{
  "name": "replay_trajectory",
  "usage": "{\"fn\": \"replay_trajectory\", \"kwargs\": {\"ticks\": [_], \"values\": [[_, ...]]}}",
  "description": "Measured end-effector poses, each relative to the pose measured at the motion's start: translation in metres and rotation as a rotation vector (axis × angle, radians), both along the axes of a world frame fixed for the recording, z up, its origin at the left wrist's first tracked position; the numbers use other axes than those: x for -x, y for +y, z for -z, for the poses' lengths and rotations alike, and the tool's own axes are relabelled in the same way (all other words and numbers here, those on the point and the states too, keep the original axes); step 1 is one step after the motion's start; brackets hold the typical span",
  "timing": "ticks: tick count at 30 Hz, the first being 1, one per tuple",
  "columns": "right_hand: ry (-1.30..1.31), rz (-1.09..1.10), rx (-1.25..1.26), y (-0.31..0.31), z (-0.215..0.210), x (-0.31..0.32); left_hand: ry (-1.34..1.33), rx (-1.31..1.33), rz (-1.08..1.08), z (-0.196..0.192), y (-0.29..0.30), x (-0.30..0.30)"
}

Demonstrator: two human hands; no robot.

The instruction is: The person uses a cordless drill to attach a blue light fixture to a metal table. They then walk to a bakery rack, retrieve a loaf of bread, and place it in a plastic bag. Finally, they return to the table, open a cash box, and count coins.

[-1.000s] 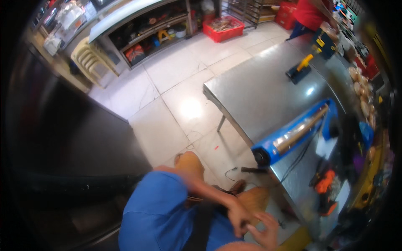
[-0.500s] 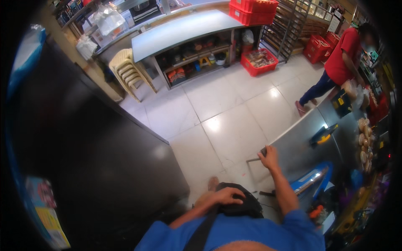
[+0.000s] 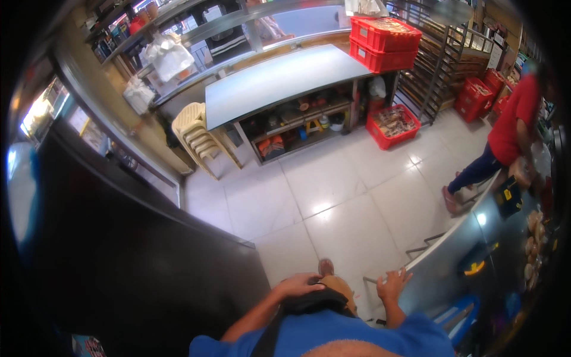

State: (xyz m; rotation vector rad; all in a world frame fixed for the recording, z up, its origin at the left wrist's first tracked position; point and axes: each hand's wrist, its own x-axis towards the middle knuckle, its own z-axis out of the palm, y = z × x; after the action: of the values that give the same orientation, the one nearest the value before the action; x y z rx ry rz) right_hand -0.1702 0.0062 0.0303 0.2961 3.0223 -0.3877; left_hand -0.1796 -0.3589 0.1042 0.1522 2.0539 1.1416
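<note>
My left hand [image 3: 299, 285] lies on top of a black bag [image 3: 318, 301] at my waist, its fingers stretched along the upper edge. A black strap runs from the bag across my blue shirt. My right hand [image 3: 392, 287] is raised beside the near edge of a long metal counter [image 3: 437, 271], fingers spread, holding nothing that I can make out. On the counter stand a dark object with a yellow part [image 3: 474, 268] and a blue-framed item [image 3: 461, 318], both too blurred to name. Packed bread rolls [image 3: 531, 244] line its far side.
A large dark panel [image 3: 137, 268] fills the left. Ahead stand stacked cream chairs [image 3: 199, 137], a white-topped table [image 3: 279, 83] with loaded shelves, red crates [image 3: 383, 50] and a tray rack [image 3: 437, 65]. Another red crate [image 3: 392, 128] sits on the tiled floor. A person in red [image 3: 511, 134] stands by the counter.
The view has tilted up, so the room sits lower in it. My right hand has left a small dark thing at the counter's corner and opened. My left hand stays on the bag.
</note>
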Motion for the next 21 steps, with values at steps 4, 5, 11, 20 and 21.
{"fn": "replay_trajectory", "kwargs": {"ticks": [4,5,11,20,21], "values": [[0.071,-0.038,-0.012,0.004,0.008,0.003,0.111,-0.070,0.195,0.009,0.037,0.066],[0.089,-0.055,-0.004,0.007,0.013,0.003,0.111,-0.087,0.238,0.003,0.040,0.097],[0.043,-0.098,-0.225,0.008,0.011,0.038,0.226,-0.063,0.136,-0.010,0.017,0.228],[-0.278,0.076,0.459,-0.046,0.105,0.321,0.283,0.122,-0.118,0.013,-0.096,0.356],[-0.328,0.185,0.733,-0.070,0.111,0.366,0.283,0.138,-0.110,0.025,-0.119,0.362]]}}
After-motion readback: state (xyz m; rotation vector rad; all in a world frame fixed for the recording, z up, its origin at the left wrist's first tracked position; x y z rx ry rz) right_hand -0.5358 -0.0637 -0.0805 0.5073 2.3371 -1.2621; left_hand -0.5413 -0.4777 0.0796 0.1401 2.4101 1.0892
